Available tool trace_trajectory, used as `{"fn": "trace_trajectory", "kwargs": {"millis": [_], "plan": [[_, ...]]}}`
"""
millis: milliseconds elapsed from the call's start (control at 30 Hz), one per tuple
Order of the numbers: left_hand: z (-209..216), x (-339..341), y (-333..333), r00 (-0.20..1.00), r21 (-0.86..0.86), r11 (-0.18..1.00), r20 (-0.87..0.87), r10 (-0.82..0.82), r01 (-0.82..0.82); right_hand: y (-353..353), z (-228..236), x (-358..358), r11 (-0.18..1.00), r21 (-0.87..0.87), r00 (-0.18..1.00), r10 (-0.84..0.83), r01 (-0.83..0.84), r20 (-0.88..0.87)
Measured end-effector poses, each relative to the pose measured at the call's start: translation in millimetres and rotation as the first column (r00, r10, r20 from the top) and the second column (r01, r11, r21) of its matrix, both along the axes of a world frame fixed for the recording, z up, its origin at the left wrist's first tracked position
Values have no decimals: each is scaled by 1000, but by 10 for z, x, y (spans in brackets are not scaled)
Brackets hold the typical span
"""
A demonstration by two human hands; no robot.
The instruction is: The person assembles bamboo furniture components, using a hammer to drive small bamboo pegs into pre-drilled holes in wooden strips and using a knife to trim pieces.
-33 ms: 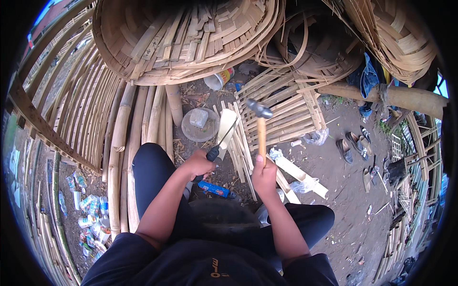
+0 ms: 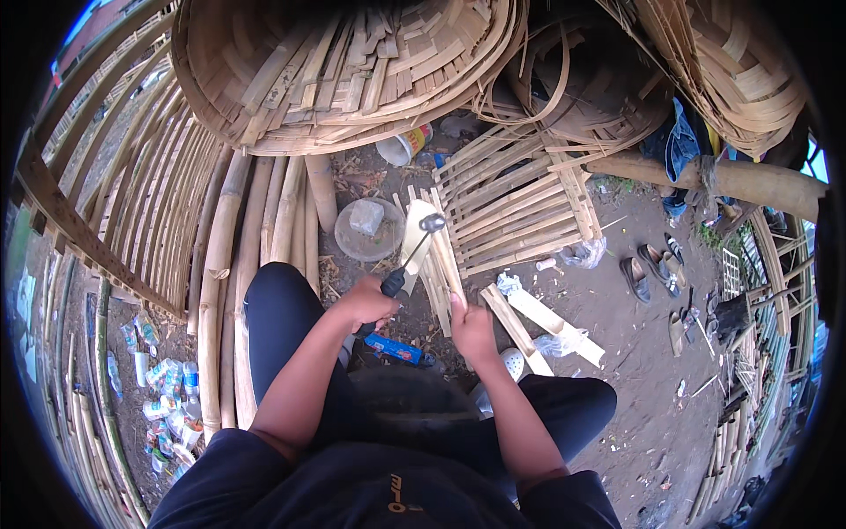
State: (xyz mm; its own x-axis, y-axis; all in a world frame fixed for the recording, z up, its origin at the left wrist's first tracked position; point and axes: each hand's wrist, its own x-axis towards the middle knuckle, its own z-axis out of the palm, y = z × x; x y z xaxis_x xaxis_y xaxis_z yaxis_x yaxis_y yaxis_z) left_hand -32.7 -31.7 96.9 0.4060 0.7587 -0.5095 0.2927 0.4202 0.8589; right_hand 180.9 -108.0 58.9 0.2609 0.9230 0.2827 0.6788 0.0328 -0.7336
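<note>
My left hand (image 2: pixel 366 304) is closed round the black handle of a long knife-like tool (image 2: pixel 411 262), its thin dark blade pointing up and to the right. Under the blade is a broad pale bamboo slat (image 2: pixel 416 231), its lower part partly hidden by the tool. My right hand (image 2: pixel 473 331) grips a hammer (image 2: pixel 447 264) by its wooden handle. The metal hammer head is at the far end of the blade and seems to touch it. Thin bamboo strips (image 2: pixel 436 304) lie between the two hands.
A round dish with a stone block (image 2: pixel 367 217) lies ahead. Beyond are a slatted bamboo panel (image 2: pixel 520 203) and large woven baskets (image 2: pixel 352 79). Bamboo poles (image 2: pixel 231 291) run along my left. Split bamboo pieces (image 2: pixel 555 319) and shoes (image 2: pixel 636 279) lie to the right, a blue packet (image 2: pixel 393 349) near my feet.
My right hand has swung the hammer down and to the left, from above the strips onto the blade's end. My left hand and the tool have stayed almost still.
</note>
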Motion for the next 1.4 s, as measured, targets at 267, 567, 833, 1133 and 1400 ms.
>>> {"fn": "trace_trajectory", "kwargs": {"millis": [267, 567, 833, 1133, 1400], "plan": [[-101, -174, 3, 997, -44, 996, -22, 79, -80, 36, 1138, -149, 997, 37, 993, 69, -66, -95], [-87, -84, 116, 978, -129, 974, 68, 195, -185, -260, -285, 72, 792, -604, 994, -37, 91, 102], [-68, -190, 46, 991, -51, 990, -37, 126, -128, 75, 1272, -243, 998, 46, 986, 45, -38, -162], [-35, -23, 54, 994, -18, 995, -65, 93, -94, -148, 21, -116, 966, -226, 987, -144, 125, -72], [32, -47, -7, 994, -31, 998, -101, 44, -48, -31, 1260, -193, 978, 203, 925, 38, 43, -379]]}}
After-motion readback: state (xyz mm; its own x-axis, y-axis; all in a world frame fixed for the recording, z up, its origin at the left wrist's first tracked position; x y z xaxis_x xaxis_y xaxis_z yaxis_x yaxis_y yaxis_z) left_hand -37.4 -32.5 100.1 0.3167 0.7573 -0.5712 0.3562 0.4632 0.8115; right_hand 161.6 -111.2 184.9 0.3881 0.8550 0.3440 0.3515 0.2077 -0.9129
